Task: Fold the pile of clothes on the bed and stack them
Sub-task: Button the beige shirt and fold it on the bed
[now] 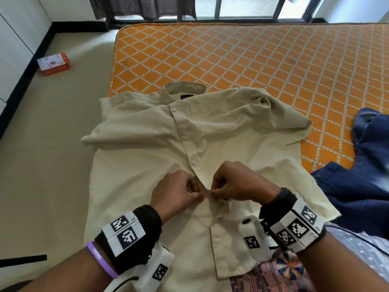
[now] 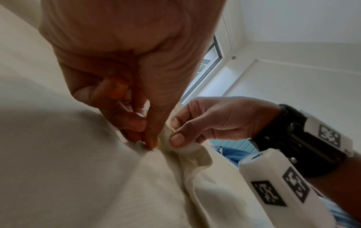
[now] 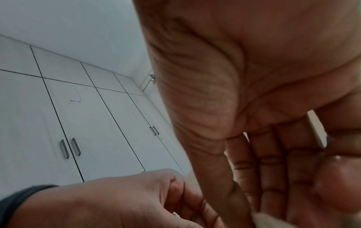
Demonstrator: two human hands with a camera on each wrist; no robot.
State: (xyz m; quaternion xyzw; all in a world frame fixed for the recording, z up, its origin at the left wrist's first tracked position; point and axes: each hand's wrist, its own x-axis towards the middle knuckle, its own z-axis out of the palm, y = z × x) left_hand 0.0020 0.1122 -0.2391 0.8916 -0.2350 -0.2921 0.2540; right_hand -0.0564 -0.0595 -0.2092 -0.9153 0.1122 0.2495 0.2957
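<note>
Both hands pinch the shirt (image 1: 210,131) placket mid-front: left hand (image 1: 175,191) left edge, right hand (image 1: 235,182) right edge. Placket runs near-far, collar far.

a purple wristband (image 1: 100,256) on the person's left forearm reads "friend" in white letters. inside the collar of a beige shirt (image 1: 147,131) spread over the near left corner of the bed, a black neck label (image 1: 187,97) carries white lettering that begins "no"; the rest is too small to read. on a white wardrobe door (image 3: 93,117) in the right wrist view, a small dark mark (image 3: 75,101) reads "ws-08". black-and-white square coded tags (image 1: 125,237) sit on the wrist-worn cameras; they carry no letters. print on the orange-and-white box (image 1: 53,63) on the floor is illegible.
</note>
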